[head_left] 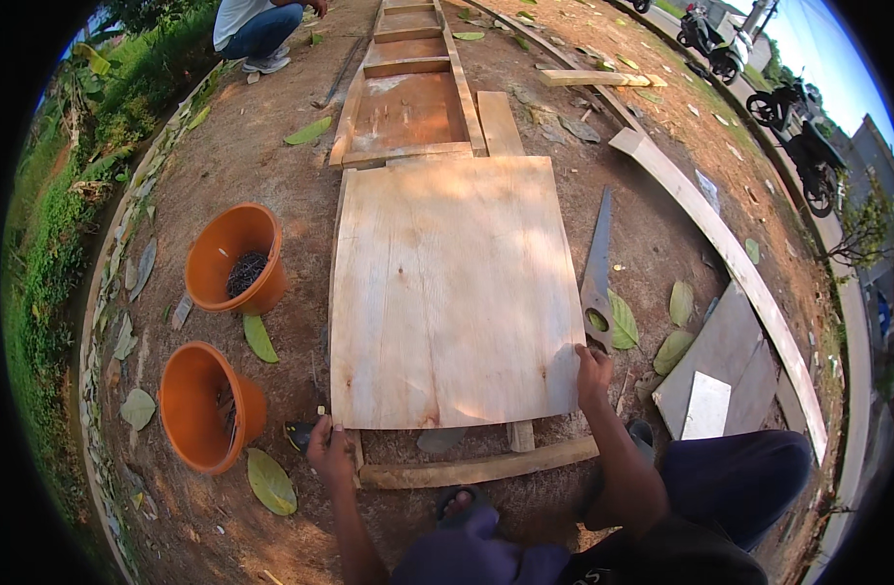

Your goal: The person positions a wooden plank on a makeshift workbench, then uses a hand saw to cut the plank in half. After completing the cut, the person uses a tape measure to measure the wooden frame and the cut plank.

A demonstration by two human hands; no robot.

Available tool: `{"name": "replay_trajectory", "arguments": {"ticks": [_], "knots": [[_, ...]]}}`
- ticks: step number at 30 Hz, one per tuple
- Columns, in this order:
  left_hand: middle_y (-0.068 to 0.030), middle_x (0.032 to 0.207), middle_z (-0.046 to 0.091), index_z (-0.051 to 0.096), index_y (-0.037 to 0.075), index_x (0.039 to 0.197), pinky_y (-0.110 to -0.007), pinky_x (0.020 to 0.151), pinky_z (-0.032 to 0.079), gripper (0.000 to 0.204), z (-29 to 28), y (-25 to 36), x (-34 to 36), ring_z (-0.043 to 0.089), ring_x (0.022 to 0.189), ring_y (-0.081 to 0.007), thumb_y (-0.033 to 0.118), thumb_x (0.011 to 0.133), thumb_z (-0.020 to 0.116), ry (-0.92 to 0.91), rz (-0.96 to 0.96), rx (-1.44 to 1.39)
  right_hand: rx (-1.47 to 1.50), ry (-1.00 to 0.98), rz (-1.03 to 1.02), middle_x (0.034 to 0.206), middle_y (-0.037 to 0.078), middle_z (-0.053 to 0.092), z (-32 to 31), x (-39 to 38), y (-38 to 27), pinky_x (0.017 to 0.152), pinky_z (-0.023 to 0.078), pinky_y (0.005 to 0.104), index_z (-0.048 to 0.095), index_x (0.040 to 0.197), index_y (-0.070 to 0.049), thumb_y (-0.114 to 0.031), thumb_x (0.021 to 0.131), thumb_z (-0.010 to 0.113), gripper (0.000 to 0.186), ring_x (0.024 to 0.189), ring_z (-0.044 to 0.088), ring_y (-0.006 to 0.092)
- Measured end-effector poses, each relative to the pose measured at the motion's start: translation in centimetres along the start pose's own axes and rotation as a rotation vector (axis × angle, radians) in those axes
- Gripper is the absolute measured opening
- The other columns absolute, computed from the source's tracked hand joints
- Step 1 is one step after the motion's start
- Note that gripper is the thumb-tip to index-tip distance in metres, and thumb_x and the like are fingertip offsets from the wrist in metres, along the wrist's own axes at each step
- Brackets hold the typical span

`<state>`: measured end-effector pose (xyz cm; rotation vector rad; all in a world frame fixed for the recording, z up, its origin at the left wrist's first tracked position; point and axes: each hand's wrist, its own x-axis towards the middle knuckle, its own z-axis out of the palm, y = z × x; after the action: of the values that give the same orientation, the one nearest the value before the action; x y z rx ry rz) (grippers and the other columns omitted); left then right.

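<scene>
A pale plywood sheet [452, 292] lies in front of me over a timber frame [476, 468], whose near bar shows past the sheet's near edge. My left hand [332, 453] is closed on the sheet's near left corner, thumb on top. Higher up the right edge, my right hand [593, 378] grips the sheet near its near right corner. Just beyond that hand, a handsaw [597, 263] rests on the ground, its handle towards me. Beside my left hand is a small black and yellow object [299, 433], partly hidden.
Two orange buckets [211, 409] stand at left; the far one holds dark nails [245, 274]. Beyond the sheet stretches a long wooden frame [408, 107] with crossbars. A long plank [730, 244] and board offcuts [725, 375] lie at right. A person [262, 29] squats far left.
</scene>
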<state>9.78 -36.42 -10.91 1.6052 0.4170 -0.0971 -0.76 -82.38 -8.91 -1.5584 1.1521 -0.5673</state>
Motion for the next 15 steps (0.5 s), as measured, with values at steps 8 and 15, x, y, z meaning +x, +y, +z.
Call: {"name": "replay_trajectory", "arguments": {"ticks": [8,15], "knots": [[-0.0205,0.138,0.058,0.045,-0.003,0.148,-0.036,0.094,0.049,0.053,1.3,2.9,-0.6,0.061,0.116,-0.0258,0.014,0.1,0.062,0.034,0.065,0.128,0.2,0.13,0.207,0.095,0.014,0.066,-0.9,1.2,-4.3,0.076,0.049,0.0396,0.065,0.108,0.007,-0.028,0.089,0.068,0.04,0.082,0.062,0.024],[-0.0254,0.139,0.056,0.043,0.0,0.149,-0.045,0.101,0.049,0.058,2.1,2.6,-3.1,0.058,0.126,-0.0362,0.019,0.099,0.064,-0.02,0.068,0.643,0.247,0.331,0.299,0.094,0.016,0.067,-4.1,7.5,-4.2,0.071,0.049,0.0437,0.065,0.106,0.01,-0.027,0.092,0.062,0.039,0.08,0.063,0.0283]]}}
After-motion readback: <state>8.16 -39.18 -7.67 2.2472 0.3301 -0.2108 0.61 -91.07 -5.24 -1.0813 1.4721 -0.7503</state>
